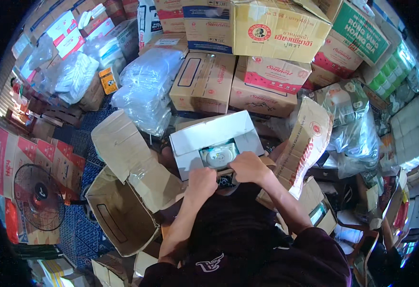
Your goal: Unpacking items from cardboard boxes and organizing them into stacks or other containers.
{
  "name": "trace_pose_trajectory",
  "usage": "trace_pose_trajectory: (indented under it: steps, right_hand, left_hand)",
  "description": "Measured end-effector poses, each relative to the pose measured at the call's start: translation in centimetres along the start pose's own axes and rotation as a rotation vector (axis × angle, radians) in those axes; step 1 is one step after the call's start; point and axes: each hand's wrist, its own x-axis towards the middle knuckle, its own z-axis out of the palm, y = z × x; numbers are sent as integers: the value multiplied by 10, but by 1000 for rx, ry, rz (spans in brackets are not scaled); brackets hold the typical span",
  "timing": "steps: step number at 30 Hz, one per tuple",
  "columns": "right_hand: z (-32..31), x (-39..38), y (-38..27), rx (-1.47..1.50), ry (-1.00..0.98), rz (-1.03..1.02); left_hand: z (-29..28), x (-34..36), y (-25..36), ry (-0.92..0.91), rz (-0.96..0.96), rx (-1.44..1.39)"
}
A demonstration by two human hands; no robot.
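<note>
Before my chest sits a white cardboard box [214, 128] with its far flaps folded inward. Through the gap between them shows a soft pack with a white rounded plastic lid [220, 156], like a pack of wet wipes. Curled into a fist, my left hand [203, 182] grips the near left edge of the box. My right hand [247, 168] is closed on the near right edge, beside the lid. The fingertips of both hands are hidden under the backs of the hands.
An open, empty brown carton [123, 205] stands at my left, its flaps raised. Another raised carton flap [305, 143] is at my right. Stacked cartons [204, 83] and clear plastic-wrapped bundles [147, 86] fill the far side. A black fan [40, 196] stands far left.
</note>
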Motion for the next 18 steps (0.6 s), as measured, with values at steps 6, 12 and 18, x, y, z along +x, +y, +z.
trace_pose_trajectory:
  steps: [6,12,18]
  right_hand:
    - [1,-12,-24,96,-173,53]
    - [4,15,39,322,-376,57]
    - [27,5,66,102,-224,439]
  left_hand:
    - [-5,-11,-16,-127,43,-142]
    - [21,-24,2,-40,-22,-78]
    - [32,-42,6,53,20,-78]
